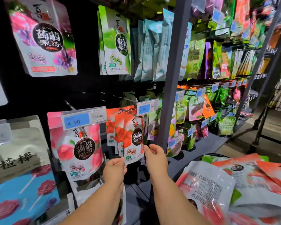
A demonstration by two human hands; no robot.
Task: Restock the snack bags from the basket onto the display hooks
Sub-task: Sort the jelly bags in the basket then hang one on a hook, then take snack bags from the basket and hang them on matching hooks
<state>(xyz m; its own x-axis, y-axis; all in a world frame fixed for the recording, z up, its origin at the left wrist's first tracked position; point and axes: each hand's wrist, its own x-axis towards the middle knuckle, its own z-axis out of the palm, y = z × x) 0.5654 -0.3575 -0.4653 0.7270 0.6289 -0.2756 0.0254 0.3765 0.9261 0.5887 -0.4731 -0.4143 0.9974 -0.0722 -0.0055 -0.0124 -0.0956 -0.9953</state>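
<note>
Two grips steady the front strawberry jelly bag [133, 140]: left grip [114, 169] pinches its 7 o'clock corner, right grip [154, 155] its 4 o'clock edge. Hanging seems nearly done (hook [128, 110] at 12 o'clock); next, release, then reach the basket [192, 160].

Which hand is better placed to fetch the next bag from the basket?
Probably the right hand: the basket sits lower right beside that forearm, while the left hand pinches the bottom corner of the hanging strawberry bag.

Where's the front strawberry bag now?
Centre of head view, right of the peach bag: strawberry bag at its hook, left hand and right hand holding it low.
</note>
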